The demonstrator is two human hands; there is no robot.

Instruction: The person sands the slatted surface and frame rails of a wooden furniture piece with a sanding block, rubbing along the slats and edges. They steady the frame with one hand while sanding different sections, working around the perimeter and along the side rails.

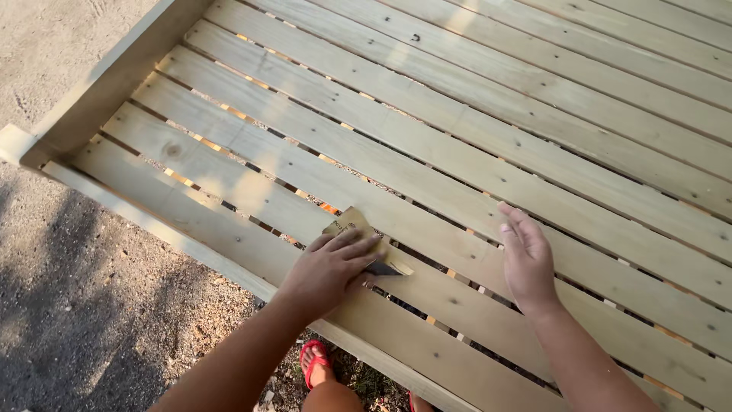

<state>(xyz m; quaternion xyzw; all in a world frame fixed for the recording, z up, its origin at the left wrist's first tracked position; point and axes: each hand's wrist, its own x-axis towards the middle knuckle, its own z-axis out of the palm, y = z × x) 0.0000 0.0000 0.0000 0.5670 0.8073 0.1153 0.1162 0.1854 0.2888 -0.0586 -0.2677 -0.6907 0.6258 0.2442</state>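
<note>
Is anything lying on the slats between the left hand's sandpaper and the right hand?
Nothing visible does. The left hand presses a folded piece of sandpaper flat on a wooden slat; the stretch toward the right hand shows only bare slats and gaps.

Head view, looking down: the left hand (329, 268) presses a folded piece of sandpaper (352, 223) flat against a slat of a pale wooden slatted frame (457, 122), fingers spread over the paper. The right hand (526, 255) rests open, palm down, on slats to the right, apart from the sandpaper. Below the frame's edge, a foot in a red sandal (315, 360) stands on gravel ground (84, 305).
</note>
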